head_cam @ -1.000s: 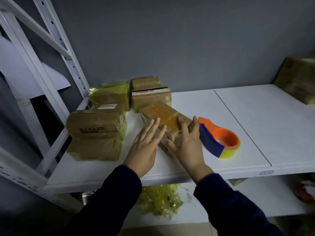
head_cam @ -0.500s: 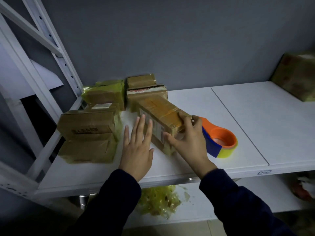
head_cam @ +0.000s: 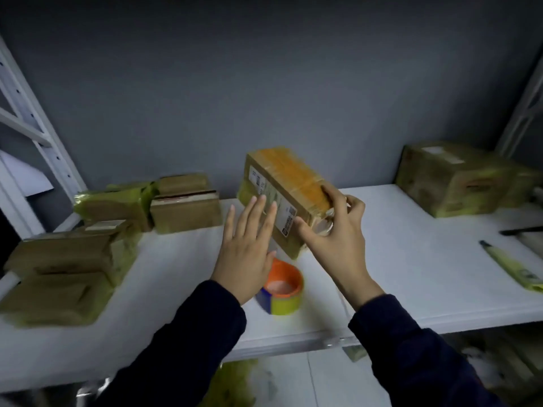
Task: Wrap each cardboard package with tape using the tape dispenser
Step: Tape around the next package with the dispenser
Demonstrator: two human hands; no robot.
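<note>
The right hand, curled round its near end, is now lifting the package off the shelf; the left hand, fingers straight, is steadying its side; the dispenser is lying untouched beneath both, suggesting this one is finished.

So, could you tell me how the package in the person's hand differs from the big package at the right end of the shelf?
The held package is tilted in the air above the shelf, gripped by the right hand; the big package rests flat on the shelf, untouched. The held package looks slimmer, with an orange-brown top; the big package looks bulkier and greenish-yellow. Both are taped cardboard.
</note>
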